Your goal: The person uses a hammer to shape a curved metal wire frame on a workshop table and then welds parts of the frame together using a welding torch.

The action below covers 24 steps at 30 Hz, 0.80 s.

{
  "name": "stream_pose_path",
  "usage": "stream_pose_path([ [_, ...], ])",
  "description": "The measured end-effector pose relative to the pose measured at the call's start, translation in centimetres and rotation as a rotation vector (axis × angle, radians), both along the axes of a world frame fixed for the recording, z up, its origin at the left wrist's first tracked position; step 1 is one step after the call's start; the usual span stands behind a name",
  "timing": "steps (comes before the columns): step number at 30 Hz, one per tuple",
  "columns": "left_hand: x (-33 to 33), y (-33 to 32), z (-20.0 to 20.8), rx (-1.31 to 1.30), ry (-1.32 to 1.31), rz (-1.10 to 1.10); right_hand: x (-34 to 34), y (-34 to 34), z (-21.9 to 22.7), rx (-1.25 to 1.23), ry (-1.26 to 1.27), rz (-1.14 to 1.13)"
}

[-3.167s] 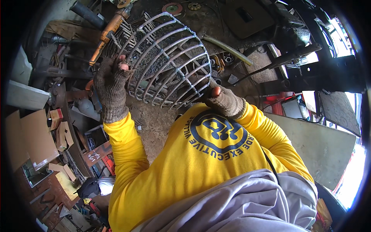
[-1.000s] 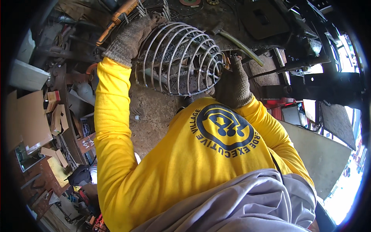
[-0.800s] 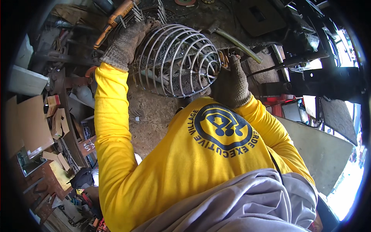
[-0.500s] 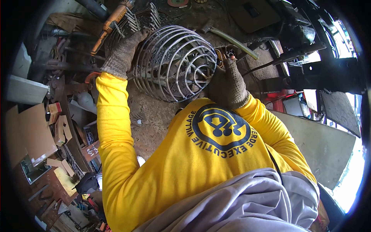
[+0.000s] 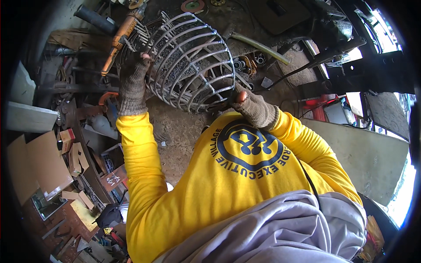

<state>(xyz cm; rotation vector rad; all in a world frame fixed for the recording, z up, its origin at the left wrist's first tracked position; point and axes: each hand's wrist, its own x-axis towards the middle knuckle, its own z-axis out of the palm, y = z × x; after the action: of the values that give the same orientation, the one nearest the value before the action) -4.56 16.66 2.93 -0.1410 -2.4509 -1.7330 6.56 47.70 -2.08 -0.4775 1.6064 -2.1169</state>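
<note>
A round cage of welded metal rods (image 5: 191, 65) hangs tilted between my two gloved hands. My left hand (image 5: 137, 76), in a brown knit glove with bare fingertips, is closed on the cage's left rim. My right hand (image 5: 256, 109), gloved alike, grips its lower right end, the thumb up and the other fingers mostly hidden. Just beyond my left hand lies an orange angle grinder (image 5: 125, 33). A hammer with a pale yellowish handle (image 5: 261, 47) rests on the bench to the right of the cage.
Grinding discs (image 5: 193, 5) lie at the bench's far side. Cardboard boxes (image 5: 48, 162) and tools crowd the left. A large grey panel (image 5: 359, 153) leans at the right, near a red container (image 5: 322, 105). Dark metal beams (image 5: 368, 83) reach in from the right.
The cage has turned and tilted, its narrow ringed end no longer facing me. My left hand has lowered a little. The right thumb now shows on the near side of the cage.
</note>
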Motion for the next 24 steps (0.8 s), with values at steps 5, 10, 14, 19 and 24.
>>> stream_pose_path([
  [5,1.1,0.1,0.0,0.184,0.037,0.049,-0.1,0.2,1.0,0.000,-0.023,0.110],
  [10,1.6,-1.1,-1.2,0.160,0.054,0.103,-0.2,0.1,2.2,0.018,0.038,0.110],
  [14,1.9,-0.9,-1.4,0.171,0.046,0.132,-0.4,-0.3,2.4,-0.037,0.067,0.113],
  [19,2.4,-0.8,-1.8,0.244,0.006,0.181,-0.6,-0.2,2.5,-0.022,0.062,0.138],
  [24,2.9,-0.3,-0.8,0.124,0.100,0.185,-0.9,-0.2,3.8,-0.019,0.071,0.153],
])
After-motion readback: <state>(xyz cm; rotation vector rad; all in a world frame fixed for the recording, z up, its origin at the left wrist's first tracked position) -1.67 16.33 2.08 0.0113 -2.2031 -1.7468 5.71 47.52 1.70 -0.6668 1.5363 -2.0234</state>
